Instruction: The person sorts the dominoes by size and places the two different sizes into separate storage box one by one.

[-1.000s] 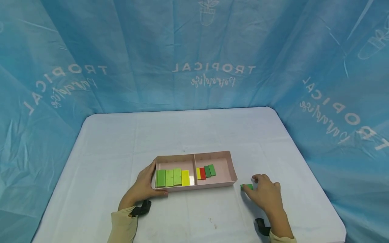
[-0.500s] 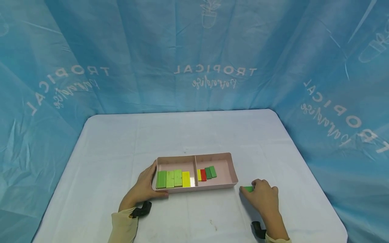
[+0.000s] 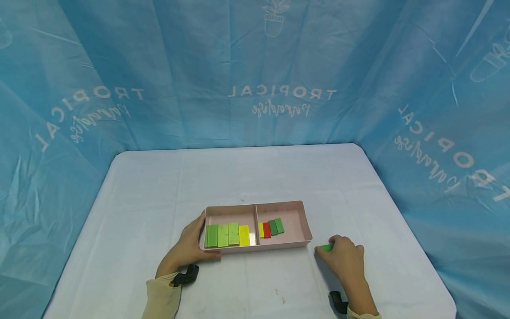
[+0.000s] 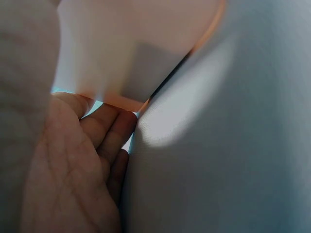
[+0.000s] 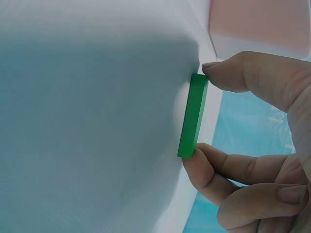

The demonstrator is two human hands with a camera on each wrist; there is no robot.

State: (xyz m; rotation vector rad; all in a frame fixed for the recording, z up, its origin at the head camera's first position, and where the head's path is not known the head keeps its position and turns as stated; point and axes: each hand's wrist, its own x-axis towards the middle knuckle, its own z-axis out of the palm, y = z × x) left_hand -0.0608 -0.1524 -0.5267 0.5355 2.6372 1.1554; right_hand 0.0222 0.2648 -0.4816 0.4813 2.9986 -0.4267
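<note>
My left hand grips the left end of a pale pink two-part tray, thumb along its front wall and fingers at the left side. In the left wrist view the fingers touch the tray's wall. Right of the tray, my right hand pinches a green block by its two ends, between thumb and fingertips, close to the tabletop. The tray's left compartment holds several green blocks and a yellow block. In its right compartment lie small yellow, red and green pieces.
A white cloth covers the table, with faint brown marks near the front. Blue printed curtains hang behind it and on both sides. A divider splits the tray.
The right hand has come down slightly and closed its thumb and fingertips on the green block. The left hand and the tray keep their places, apart from a slight shift of the whole view.
</note>
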